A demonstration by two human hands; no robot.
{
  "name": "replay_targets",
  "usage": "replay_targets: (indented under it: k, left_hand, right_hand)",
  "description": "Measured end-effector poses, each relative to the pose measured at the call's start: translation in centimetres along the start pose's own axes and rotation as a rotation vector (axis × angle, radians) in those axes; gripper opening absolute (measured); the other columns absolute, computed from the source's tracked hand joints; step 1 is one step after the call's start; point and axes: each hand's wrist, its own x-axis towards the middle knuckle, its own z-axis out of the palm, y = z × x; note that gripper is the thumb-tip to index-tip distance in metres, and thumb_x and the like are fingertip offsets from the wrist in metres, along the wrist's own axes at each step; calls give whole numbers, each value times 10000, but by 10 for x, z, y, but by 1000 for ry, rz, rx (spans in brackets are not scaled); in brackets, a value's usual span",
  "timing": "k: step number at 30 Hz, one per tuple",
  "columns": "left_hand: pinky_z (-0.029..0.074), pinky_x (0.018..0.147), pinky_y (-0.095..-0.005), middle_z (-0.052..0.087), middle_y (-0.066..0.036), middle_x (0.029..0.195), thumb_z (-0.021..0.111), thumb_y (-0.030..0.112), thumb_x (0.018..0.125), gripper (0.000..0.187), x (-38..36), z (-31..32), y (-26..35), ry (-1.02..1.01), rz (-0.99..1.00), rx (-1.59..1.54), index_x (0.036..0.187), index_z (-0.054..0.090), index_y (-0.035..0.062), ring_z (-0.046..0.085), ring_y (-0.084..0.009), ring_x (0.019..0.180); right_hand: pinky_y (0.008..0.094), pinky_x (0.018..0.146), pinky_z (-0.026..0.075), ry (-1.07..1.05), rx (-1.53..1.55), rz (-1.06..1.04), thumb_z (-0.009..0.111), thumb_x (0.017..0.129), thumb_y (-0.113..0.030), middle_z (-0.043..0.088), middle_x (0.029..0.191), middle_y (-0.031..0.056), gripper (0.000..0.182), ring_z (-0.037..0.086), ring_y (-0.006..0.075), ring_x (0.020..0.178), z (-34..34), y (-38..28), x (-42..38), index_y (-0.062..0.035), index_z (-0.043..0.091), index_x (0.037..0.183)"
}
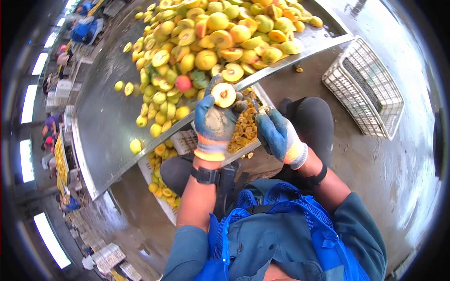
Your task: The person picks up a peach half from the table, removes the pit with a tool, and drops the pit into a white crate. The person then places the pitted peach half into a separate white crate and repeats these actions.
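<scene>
Gloved hands working at the metal table (108, 117) edge.
The left hand (214, 122) is gripping a halved peach (224, 95); the right hand (277, 135) is curling closed just beside it.

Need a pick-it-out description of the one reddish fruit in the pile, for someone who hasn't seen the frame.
Start at the long metal table heaped with yellow fruit. Follow the heap down toward its near edge, just left of the gloved left hand holding a halved fruit. The red fruit sits there, whole and pink-red, the only one of that colour among yellow and green neighbours.

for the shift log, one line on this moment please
left hand: holds halved peach | right hand: small tool, unclear | fruit pile on metal table
</scene>
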Motion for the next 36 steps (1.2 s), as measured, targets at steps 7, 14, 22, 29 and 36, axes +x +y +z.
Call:
replay_targets:
  k: [7,14,22,29,36]
  left_hand:
    - [553,960,-440,672,-205,1184,488,370,1052,498,-70,10,-1,330,155,-111,1382,566,5,659,-320,1047]
    - [537,984,-405,675,-144,1188,498,351,1023,458,-99,6,-2,384,204,-8,1338,596,32,653,-270,1069]
    - [519,960,-343,652,-80,1128,463,348,1050,383,-107,11,-12,472,303,130,1266,603,65,635,-210,1024]
    - [525,934,-356,638,-45,1079,519,420,1072,326,-102,16,-20,501,352,106,1144,600,113,619,-198,1006]
    - [528,921,-359,627,-38,1040,522,480,1076,367,-104,13,-27,535,369,178,1106,594,121,614,-194,988]
  right_hand:
    - [477,684,527,-107,-440,-422,593,1053,-213,671,855,253,246,687,434,823,50,-3,0,29,630,1074]
    - [536,695,533,-147,-500,-239,569,1057,-356,685,827,299,383,695,482,811,72,-5,-12,25,605,1062]
    - [523,730,545,-254,-537,-258,552,1063,-358,691,859,304,394,700,480,847,77,7,-14,30,621,1068]
    - [453,800,558,-324,-412,-224,548,1073,-289,714,963,275,356,720,396,926,78,-3,-14,39,649,1169]
    - [440,806,557,-465,-691,-49,525,1078,-258,710,1004,263,326,709,403,950,74,-36,-16,30,641,1174]
